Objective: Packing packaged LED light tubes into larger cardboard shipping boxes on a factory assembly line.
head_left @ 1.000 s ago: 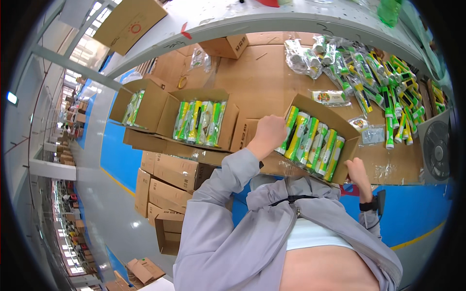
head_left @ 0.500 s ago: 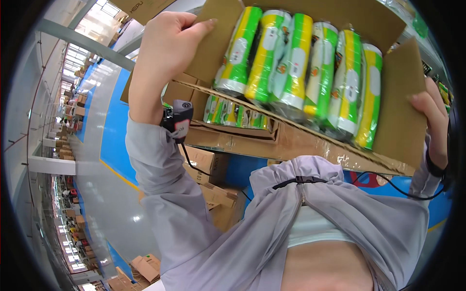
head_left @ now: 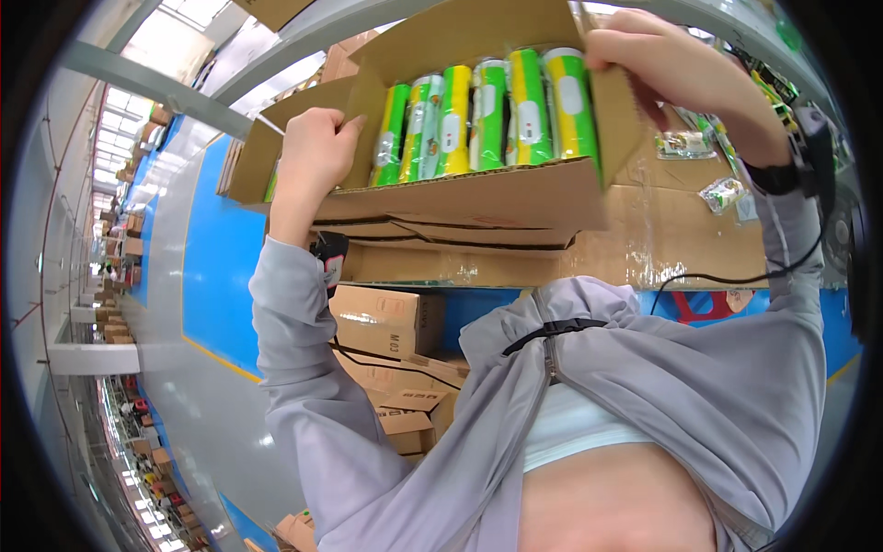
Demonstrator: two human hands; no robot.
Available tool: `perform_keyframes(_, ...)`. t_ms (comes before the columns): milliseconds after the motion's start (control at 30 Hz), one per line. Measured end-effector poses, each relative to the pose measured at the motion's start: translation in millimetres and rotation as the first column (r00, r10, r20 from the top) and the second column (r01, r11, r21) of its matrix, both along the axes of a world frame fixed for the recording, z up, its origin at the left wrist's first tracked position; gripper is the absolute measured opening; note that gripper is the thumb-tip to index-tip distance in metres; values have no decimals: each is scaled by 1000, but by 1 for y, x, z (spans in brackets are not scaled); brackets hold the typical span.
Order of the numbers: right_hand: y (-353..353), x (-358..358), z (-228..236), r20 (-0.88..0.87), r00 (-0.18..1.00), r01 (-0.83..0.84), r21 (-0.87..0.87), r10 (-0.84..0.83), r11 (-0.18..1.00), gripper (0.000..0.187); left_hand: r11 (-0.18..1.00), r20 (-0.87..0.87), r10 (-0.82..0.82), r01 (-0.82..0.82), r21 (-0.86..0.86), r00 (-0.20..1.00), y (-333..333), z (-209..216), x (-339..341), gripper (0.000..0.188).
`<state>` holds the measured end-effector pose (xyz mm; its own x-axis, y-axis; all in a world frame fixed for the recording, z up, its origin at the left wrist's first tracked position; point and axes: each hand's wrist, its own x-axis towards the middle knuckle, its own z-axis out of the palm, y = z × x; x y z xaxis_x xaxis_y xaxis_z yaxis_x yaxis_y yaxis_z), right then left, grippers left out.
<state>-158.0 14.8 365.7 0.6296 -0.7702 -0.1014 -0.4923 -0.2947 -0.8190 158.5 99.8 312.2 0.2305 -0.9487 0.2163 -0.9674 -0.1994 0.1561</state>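
An open-topped cardboard box point(head_left: 478, 195) is tilted toward me, held up in both my hands. Inside stands a row of several plastic-wrapped cylindrical packs point(head_left: 453, 124) in green, yellow and white. My left hand point(head_left: 317, 152) is closed on the box's left side, thumb toward the inside. At the far right upper corner, my right hand point(head_left: 658, 60) grips the box's right wall, its fingers partly hidden behind the cardboard. Just beneath, another cardboard box point(head_left: 432, 262) shows only in part; its contents are hidden by the held box.
Cardboard covers the work table point(head_left: 662, 216). Small clear packets point(head_left: 722, 195) lie at its right. Closed cartons point(head_left: 382, 317) are stacked below the table edge, beside a red object point(head_left: 699, 305). A grey metal beam point(head_left: 303, 55) crosses behind the box. Cables run from both wrists.
The held box has moved left and away from me, and its outer front wall now shows more. My right hand has moved up and left with it. The lower box's packs are now covered.
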Motion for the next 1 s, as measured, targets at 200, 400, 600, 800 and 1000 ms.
perform_keyframes(200, -12, 30, -42, -283, 939, -193, 30, 193, 981, 47, 999, 6, 35, -35, -42, 999, 9, -6, 21, 35)
perform_keyframes(400, 4, 14, -80, -112, 991, -52, 156, 70, 986, 50, 998, 142, -56, 53, 26, 988, 8, -16, 3, 31)
perform_keyframes(600, -22, -16, -102, -10, 989, -135, 352, 148, 926, 65, 945, -119, -122, 79, -319, 985, 17, 1, -34, 22)
perform_keyframes(800, -127, -52, -163, -50, 998, -30, 293, 46, 956, 51, 871, -236, -176, 40, -489, 956, 58, -8, -48, 14)
perform_keyframes(1000, -256, -52, -303, -212, 975, -8, -339, -68, 941, 25, 767, -419, 197, -405, -497, 886, 94, -45, -72, 9)
